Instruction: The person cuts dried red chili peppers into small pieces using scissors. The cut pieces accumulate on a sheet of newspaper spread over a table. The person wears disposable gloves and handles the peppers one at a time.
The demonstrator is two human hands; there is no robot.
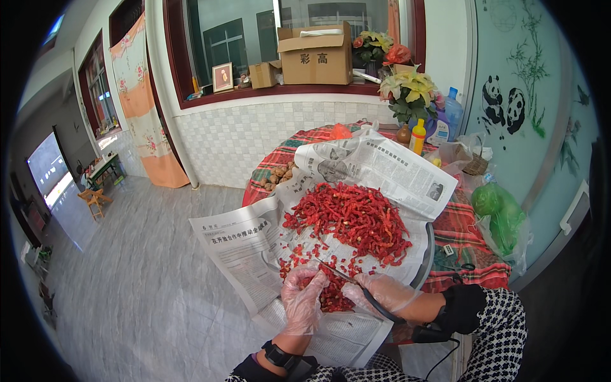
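My left hand (pixel 303 297), in a clear plastic glove, has its fingers pinched together on what looks like a red chili, mostly hidden by the fingers. In my right hand (pixel 384 292), also gloved, is a pair of scissors (pixel 334 270) with dark handles. The blades point up and left, their tips close to my left fingertips. Cut red chili pieces (pixel 334 298) lie beneath and between both hands. Beyond them, a large heap of whole wrinkled red chilies (pixel 353 217) rests on spread newspaper (pixel 238 253), which lines a wide round tray (pixel 425 262).
A red plaid cloth (pixel 448 224) covers the round table. Walnuts (pixel 279 175) sit at its left; a second pair of scissors (pixel 460 270) and a green plastic bag (pixel 496 215) lie right. A yellow bottle (pixel 417 136) and artificial flowers (pixel 410 93) stand at the back.
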